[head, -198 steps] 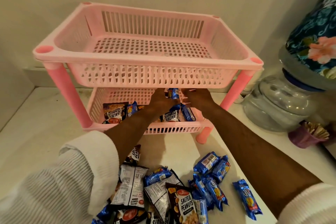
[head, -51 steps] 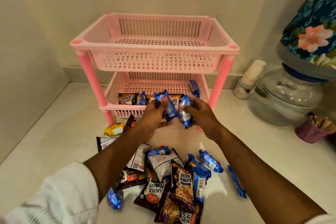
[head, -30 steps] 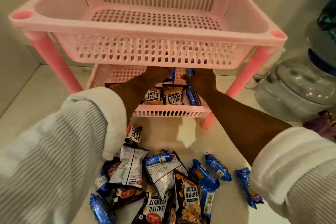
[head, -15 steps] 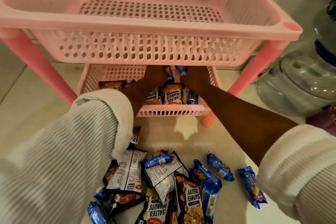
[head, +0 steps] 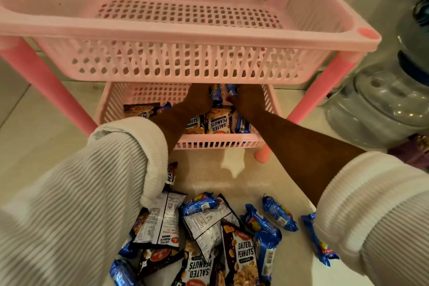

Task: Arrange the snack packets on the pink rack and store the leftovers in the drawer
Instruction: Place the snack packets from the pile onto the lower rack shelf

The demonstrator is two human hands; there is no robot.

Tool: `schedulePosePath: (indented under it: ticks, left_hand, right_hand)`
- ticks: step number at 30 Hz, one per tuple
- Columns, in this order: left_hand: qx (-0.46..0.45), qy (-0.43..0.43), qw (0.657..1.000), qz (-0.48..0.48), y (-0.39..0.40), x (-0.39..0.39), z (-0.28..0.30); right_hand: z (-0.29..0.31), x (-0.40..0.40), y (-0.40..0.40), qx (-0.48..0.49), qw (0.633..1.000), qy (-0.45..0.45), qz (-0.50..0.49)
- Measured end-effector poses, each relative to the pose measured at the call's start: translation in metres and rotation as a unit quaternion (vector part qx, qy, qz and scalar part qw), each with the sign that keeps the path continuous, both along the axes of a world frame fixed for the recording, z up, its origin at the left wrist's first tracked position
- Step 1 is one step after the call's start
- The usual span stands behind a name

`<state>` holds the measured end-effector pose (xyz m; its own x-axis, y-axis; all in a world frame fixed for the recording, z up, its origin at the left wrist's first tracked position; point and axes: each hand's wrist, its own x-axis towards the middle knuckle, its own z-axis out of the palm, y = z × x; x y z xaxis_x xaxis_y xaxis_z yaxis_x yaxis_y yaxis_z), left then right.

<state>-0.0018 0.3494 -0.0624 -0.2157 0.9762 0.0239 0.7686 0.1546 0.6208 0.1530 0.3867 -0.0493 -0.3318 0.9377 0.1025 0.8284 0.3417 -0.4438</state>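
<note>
The pink rack [head: 185, 37] has two tiers; its top basket holds nothing. Both my hands reach into the lower basket [head: 216, 144] under the top one. My left hand [head: 199, 100] grips a blue snack packet [head: 216, 97] held upright. My right hand [head: 249, 100] grips another blue packet [head: 231, 89]. Salted peanut packets [head: 219, 123] and a blue packet [head: 242, 124] stand along the lower basket's front. A pile of peanut packets [head: 243, 253] and blue packets [head: 278, 216] lies on the counter near me.
A clear water dispenser base [head: 380, 104] with a covered bottle stands right of the rack. A purple cup [head: 413, 153] sits in front of it. The wall runs close behind the rack. My white ribbed sleeves fill the lower corners.
My hands picked up two blue packets from the pile and carried them into the lower basket. Over the last second they pushed a little deeper under the top tier.
</note>
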Motion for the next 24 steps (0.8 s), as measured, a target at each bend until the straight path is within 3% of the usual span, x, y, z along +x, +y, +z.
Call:
schedulePosePath:
  ticks: [4,11,19,24]
  left_hand:
    - [-0.001,0.026,1.0,-0.001,-0.002,-0.002,0.001]
    - [-0.027,-0.009,0.999,0.02,-0.012,-0.005,0.009]
    - [0.057,-0.027,0.998,-0.004,-0.077,0.015,0.044]
    - [0.13,0.063,0.989,-0.032,-0.166,0.053,0.056]
  right_hand:
    - [0.001,-0.005,0.002,-0.021,0.998,0.065,-0.012]
    - [0.006,0.001,-0.004,0.011,0.998,0.064,-0.011]
    - [0.038,0.044,-0.073,0.102,0.989,0.098,0.03]
    - [0.033,0.089,-0.152,0.192,0.969,0.142,0.064]
